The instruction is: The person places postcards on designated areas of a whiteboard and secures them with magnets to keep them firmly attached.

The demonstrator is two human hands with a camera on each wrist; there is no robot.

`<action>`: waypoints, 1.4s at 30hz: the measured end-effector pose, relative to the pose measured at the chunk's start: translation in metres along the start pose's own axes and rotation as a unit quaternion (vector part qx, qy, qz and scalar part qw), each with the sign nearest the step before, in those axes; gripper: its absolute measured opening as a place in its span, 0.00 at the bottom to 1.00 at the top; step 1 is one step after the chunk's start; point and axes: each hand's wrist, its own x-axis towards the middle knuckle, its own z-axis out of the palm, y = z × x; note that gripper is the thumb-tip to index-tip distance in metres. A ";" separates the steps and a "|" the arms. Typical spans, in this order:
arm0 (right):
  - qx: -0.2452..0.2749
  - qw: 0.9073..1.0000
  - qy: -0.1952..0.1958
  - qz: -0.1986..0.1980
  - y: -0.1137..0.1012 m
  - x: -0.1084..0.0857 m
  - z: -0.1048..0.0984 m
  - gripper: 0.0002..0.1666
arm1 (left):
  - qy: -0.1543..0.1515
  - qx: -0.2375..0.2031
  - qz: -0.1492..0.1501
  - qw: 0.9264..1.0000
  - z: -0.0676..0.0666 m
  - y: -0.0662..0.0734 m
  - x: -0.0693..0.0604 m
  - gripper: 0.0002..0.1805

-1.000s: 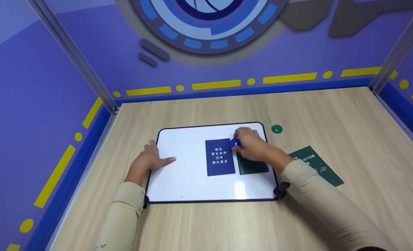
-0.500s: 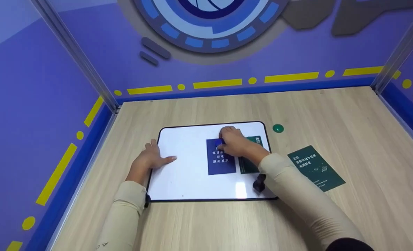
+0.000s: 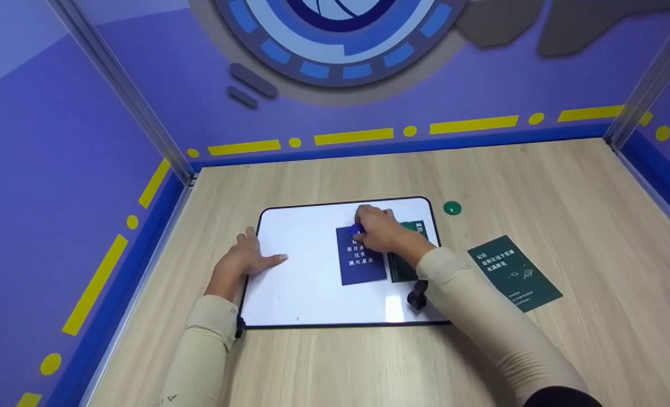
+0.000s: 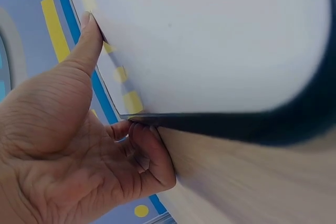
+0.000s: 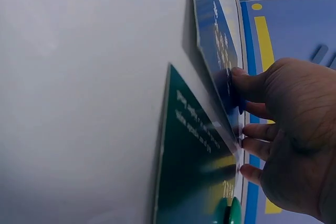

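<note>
A whiteboard (image 3: 306,294) with a black frame lies on the table. My left hand (image 3: 243,257) grips its left edge; in the left wrist view the thumb (image 4: 86,43) lies along the white face and the fingers curl at the frame. Near the top of a dark blue card (image 3: 363,272) with white writing, my right hand (image 3: 381,229) pinches a round blue magnet (image 3: 355,230). Right of that card is a dark green card (image 3: 401,270), partly hidden by my right hand and forearm. A green magnet (image 5: 235,211) sits on it in the right wrist view.
A second green card (image 3: 517,274) lies askew on the wooden table (image 3: 340,367), right of the board. Another round green magnet (image 3: 452,208) rests beyond the board's upper right corner. Blue-purple walls (image 3: 335,102) stand at the back and sides.
My right hand has moved left with the blue magnet, from beside the green card to the top of the blue card. The blue card has turned slightly. My left hand stays put.
</note>
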 end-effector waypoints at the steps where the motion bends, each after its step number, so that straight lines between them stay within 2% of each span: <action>1: -0.002 1.000 -0.003 0.000 0.000 0.000 0.000 0.22 | -0.001 -0.001 -0.001 1.000 0.000 -0.001 0.000 0.70; 9: -0.011 1.000 -0.014 0.007 -0.004 -0.005 0.001 0.23 | -0.010 -0.011 0.008 1.000 -0.001 -0.008 -0.001 0.70; 15: -0.021 1.000 -0.005 0.015 -0.005 -0.005 0.001 0.23 | -0.018 -0.018 0.007 1.000 -0.003 -0.006 -0.003 0.70; 23: -0.007 0.999 0.007 0.034 -0.003 -0.007 0.002 0.24 | -0.021 -0.025 0.005 0.999 -0.004 -0.004 -0.002 0.69; 42: -0.001 0.999 0.018 0.048 0.001 -0.008 0.003 0.24 | -0.009 -0.033 0.006 0.999 -0.005 -0.006 -0.003 0.68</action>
